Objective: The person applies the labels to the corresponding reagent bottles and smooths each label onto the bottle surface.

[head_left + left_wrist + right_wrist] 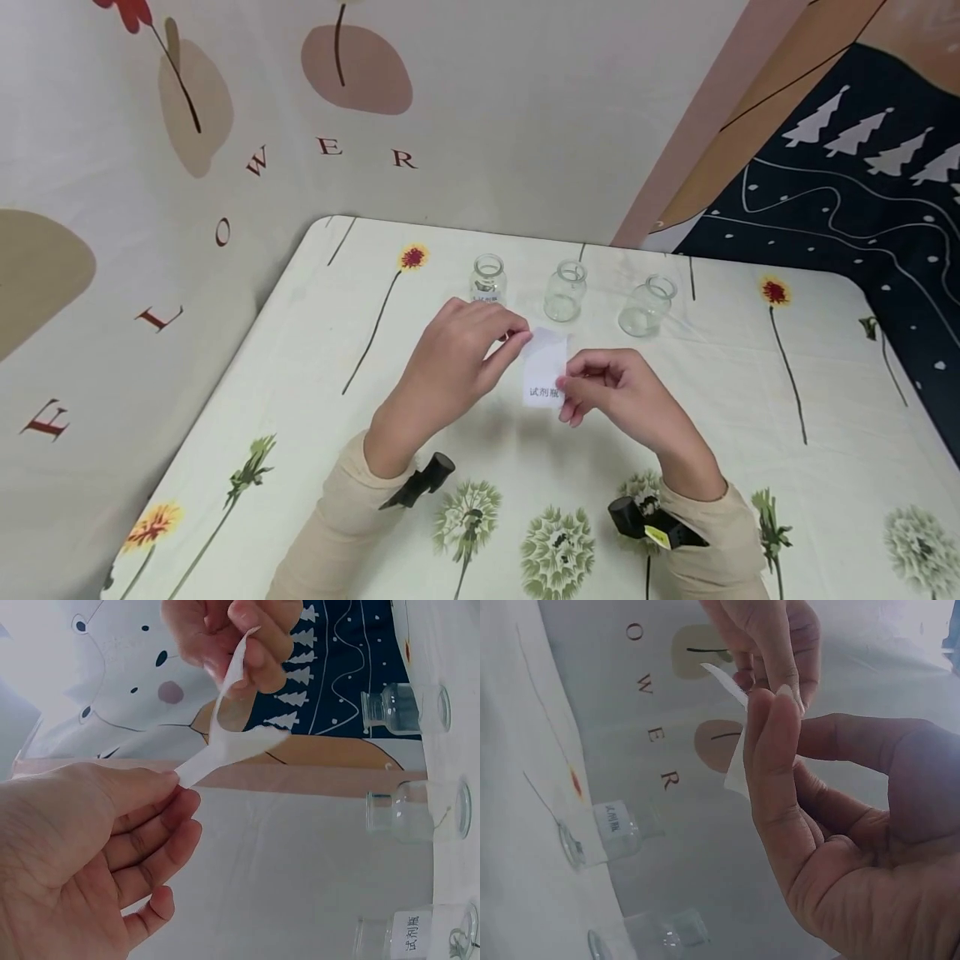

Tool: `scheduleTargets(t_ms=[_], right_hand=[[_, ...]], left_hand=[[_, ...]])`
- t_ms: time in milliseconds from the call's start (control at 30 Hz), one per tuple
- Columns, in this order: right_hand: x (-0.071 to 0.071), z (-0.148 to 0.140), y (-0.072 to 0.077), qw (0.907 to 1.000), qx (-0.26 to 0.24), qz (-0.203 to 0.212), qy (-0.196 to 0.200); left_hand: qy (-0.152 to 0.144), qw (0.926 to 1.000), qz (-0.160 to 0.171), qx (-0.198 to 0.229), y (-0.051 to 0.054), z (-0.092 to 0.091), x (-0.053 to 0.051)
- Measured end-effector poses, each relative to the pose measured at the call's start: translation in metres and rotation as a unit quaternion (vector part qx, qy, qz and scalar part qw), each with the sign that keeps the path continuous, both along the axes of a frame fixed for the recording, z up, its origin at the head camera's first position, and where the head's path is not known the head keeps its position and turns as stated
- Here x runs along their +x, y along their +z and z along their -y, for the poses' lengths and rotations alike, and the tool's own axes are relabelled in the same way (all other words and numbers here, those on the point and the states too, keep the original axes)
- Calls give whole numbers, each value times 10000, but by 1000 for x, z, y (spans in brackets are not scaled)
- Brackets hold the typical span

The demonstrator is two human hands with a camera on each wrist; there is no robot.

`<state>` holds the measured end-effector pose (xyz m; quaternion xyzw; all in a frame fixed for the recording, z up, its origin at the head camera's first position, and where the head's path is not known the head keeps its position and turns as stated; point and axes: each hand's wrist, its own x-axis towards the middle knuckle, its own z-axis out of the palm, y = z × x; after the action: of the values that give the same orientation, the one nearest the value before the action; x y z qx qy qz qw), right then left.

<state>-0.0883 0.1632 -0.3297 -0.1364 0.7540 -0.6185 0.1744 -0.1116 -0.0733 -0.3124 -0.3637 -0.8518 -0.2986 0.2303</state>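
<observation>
Fingers of the left hand [459, 348] pinched the upper-left corner of a printed label [543, 358], above the worktop [300, 358]; fingers of the right hand [618, 385] pinched its right edge. Splitting its layers seemed to want a slow, even pull.

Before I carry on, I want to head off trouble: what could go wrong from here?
The printed paper label bends between the left hand and right hand, so it might crease or tear. If adhesive, it could stick to either hand. The labelled glass bottle stands beyond the left hand and could tip if knocked.
</observation>
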Motion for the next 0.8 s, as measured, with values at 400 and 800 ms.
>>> scheduleTargets(t_ms=[400,800], right_hand=[[-15,32,-47,9863,45,1185,1145],[-5,36,-34,9925,1128,316,351]], left_hand=[[308,9994,-122,-65,-3,1,-4],[428,9982,-306,-283,-5,-2,-4]])
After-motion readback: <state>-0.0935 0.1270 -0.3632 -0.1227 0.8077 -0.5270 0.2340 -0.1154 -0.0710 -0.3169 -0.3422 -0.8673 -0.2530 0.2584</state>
